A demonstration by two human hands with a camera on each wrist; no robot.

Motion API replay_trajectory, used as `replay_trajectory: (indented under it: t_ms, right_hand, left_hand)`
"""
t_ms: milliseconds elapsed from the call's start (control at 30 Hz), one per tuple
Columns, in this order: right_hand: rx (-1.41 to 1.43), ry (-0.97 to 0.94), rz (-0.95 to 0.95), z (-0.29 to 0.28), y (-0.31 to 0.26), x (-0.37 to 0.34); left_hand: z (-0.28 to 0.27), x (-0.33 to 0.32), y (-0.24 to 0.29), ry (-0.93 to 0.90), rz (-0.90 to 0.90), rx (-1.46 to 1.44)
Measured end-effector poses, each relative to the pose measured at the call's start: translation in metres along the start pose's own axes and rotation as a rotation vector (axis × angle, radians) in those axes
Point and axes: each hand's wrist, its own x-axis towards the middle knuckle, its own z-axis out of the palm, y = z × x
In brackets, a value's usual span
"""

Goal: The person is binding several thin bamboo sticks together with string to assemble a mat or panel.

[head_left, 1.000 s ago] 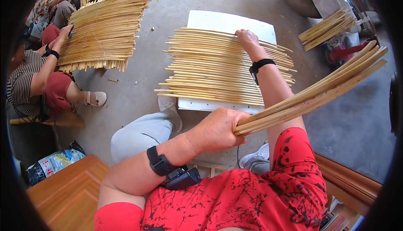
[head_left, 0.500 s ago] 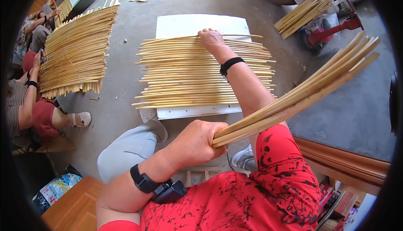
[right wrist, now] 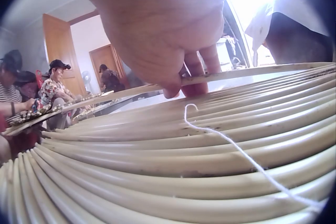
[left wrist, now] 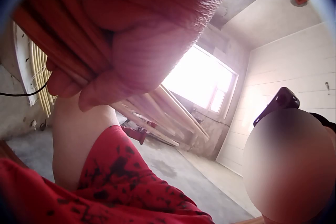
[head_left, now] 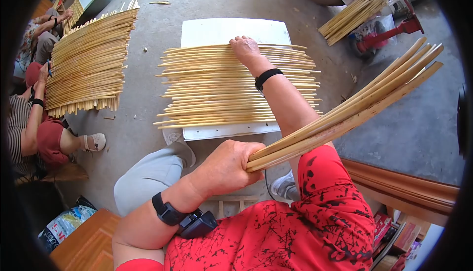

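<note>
My left hand [head_left: 224,167] grips a bundle of pale peeled stalks [head_left: 345,111] near one end. From the fist the stalks slant up to the right, over my right forearm; the left wrist view shows the fingers [left wrist: 131,56] curled round them. At the far edge of a row of stalks [head_left: 212,94], laid side by side on a white board [head_left: 236,31], is my right hand [head_left: 245,49]. Its thumb and fingers pinch a single stalk [right wrist: 247,73] there. A loose white thread [right wrist: 236,148] lies across the row in the right wrist view.
To the left, a seated person in a striped top [head_left: 23,123] works at a larger stalk mat [head_left: 91,59]. Another bundle of stalks [head_left: 352,15] lies at the upper right beside a red tool [head_left: 389,35]. A wooden rail [head_left: 404,185] runs along my right side.
The head view has shifted, so the board appears farther left. My right hand has brought the pinched stalk down closer to the row's far edge. The left hand still grips its bundle.
</note>
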Motion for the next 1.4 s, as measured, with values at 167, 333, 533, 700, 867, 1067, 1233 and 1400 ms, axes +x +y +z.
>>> replay_trajectory:
  t_ms: [167, 333, 533, 700, 867, 1067, 1233, 1400]
  right_hand:
    - [0.011, 0.000, 0.040, -0.002, -0.002, 0.001]
    - [0.018, 0.000, 0.063, -0.006, -0.001, -0.001]
    - [-0.007, 0.003, 0.092, -0.003, 0.001, 0.000]
    - [-0.025, 0.015, 0.123, -0.004, 0.001, 0.001]
    - [-0.092, 0.055, 0.147, -0.002, 0.005, 0.000]
    - [-0.135, 0.309, 0.100, -0.017, 0.026, 0.000]
    - [-0.039, 0.314, 0.234, -0.081, 0.043, -0.021]
    - [0.949, 0.274, 0.445, -0.172, 0.044, -0.084]
  left_hand:
    - [-0.002, -0.001, 0.002, -0.004, -0.003, -0.008]
    - [-0.001, -0.001, 0.000, -0.001, 0.010, -0.023]
    - [-0.003, -0.002, 0.001, -0.013, 0.006, -0.003]
    - [-0.001, -0.002, -0.005, 0.010, 0.029, -0.009]
    - [-0.002, -0.001, -0.003, 0.002, 0.026, -0.001]
    - [-0.003, 0.000, -0.006, 0.027, 0.036, -0.022]
    - [-0.003, 0.005, -0.007, 0.162, 0.036, -0.345]
    - [-0.021, 0.015, -0.009, 0.483, 0.072, -0.543]
